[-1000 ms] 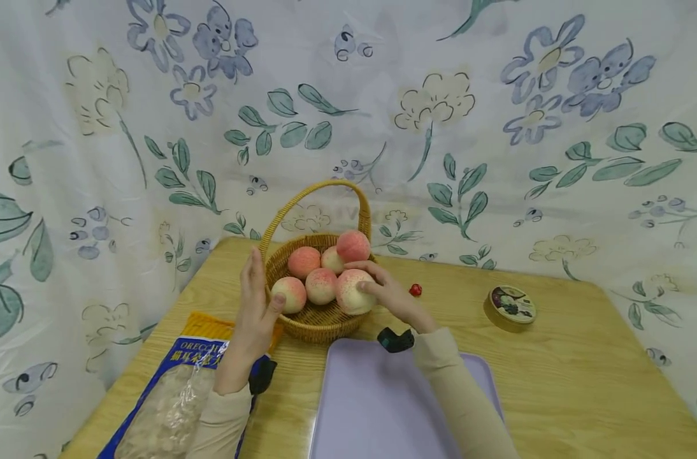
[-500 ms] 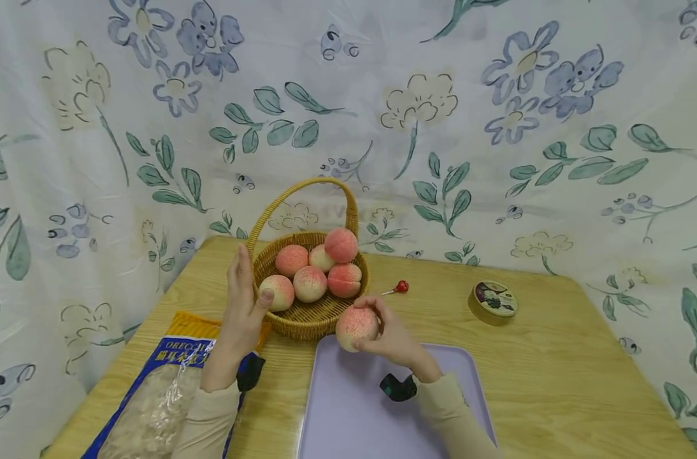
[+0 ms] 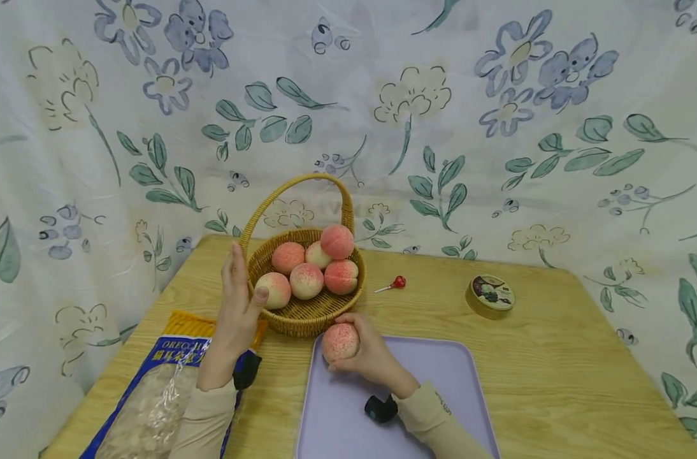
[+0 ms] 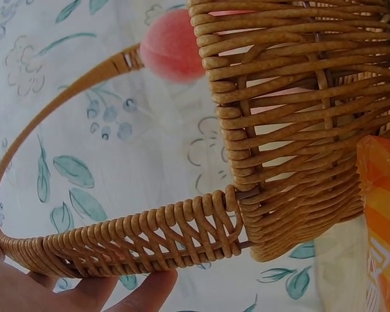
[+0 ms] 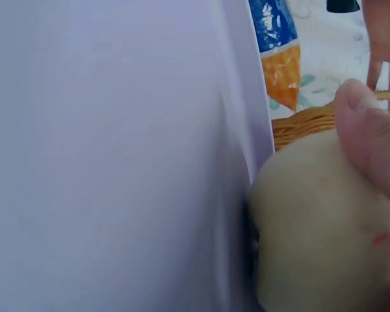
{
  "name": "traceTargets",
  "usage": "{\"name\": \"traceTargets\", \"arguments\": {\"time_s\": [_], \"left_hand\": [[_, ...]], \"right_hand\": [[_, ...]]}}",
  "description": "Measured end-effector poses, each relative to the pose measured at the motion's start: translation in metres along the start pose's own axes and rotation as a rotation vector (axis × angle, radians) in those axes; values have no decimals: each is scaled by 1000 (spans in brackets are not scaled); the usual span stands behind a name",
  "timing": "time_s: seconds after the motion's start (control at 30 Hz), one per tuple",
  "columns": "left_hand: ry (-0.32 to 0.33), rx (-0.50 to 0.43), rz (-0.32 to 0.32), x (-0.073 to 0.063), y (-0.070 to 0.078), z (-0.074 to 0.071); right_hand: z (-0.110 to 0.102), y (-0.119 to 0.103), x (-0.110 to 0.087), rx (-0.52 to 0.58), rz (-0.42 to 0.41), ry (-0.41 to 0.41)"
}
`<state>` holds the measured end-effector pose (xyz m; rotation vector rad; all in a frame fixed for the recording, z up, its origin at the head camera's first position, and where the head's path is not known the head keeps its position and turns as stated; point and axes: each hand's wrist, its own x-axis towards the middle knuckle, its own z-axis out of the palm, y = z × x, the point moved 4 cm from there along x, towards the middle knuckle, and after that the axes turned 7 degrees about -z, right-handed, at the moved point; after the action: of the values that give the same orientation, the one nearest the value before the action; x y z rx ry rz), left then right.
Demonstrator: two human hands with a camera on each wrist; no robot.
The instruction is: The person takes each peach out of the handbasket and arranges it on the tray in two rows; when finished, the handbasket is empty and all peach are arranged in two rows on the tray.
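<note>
Peach [image 3: 340, 342] at 11 o'clock corner of lilac tray [image 3: 440, 376], pinched by right hand [image 3: 368, 354]; tray contact unclear. Left hand [image 3: 236, 322], fingers extended, touches basket handle [image 4: 136, 237]. Bag [image 3: 159, 392], tray's 9 o'clock: "ORECCH" legible, remainder hidden.

The person's right grip [image 3: 367, 358] holds a peach [image 3: 340, 343] over the far-left corner of a lilac tray [image 3: 440, 363]; the left grip [image 3: 235, 319] rests against a wicker basket [image 3: 302, 326] of six peaches [image 3: 306, 281]; a red lollipop [image 3: 399, 282] and a round tin [image 3: 490, 298] lie further right on the tabletop [image 3: 560, 357].
</note>
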<state>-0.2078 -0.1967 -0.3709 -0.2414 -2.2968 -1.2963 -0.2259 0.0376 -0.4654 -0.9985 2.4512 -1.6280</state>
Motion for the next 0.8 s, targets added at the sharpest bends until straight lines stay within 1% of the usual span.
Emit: {"name": "traceTargets", "arguments": {"time_s": [0.07,0.2,0.27,0.33,0.47,0.57,0.7,0.8], "left_hand": [[-1,2,-4,0,0,-1],[0,7,-6,0,0,-1],[-1,6,-8,0,0,-1],[-4,6,-14,0,0,0],[-18,9,-31,-1,-1,0],[-25,9,-38,-2,-1,0],[-30,7,-39,-2,0,-2],[-29,7,-38,-1,0,-3]], "right_hand": [[4,-1,0,-16,5,-65],[11,-5,-2,-110,-5,-213],[12,-9,-4,-152,6,-262],[9,-12,-5,-174,20,-286],[-7,-21,-2,-160,27,-301],[-23,-27,5,-121,29,-282],[-41,-36,20,-93,37,-234],[-51,-46,34,-106,-4,-181]]}}
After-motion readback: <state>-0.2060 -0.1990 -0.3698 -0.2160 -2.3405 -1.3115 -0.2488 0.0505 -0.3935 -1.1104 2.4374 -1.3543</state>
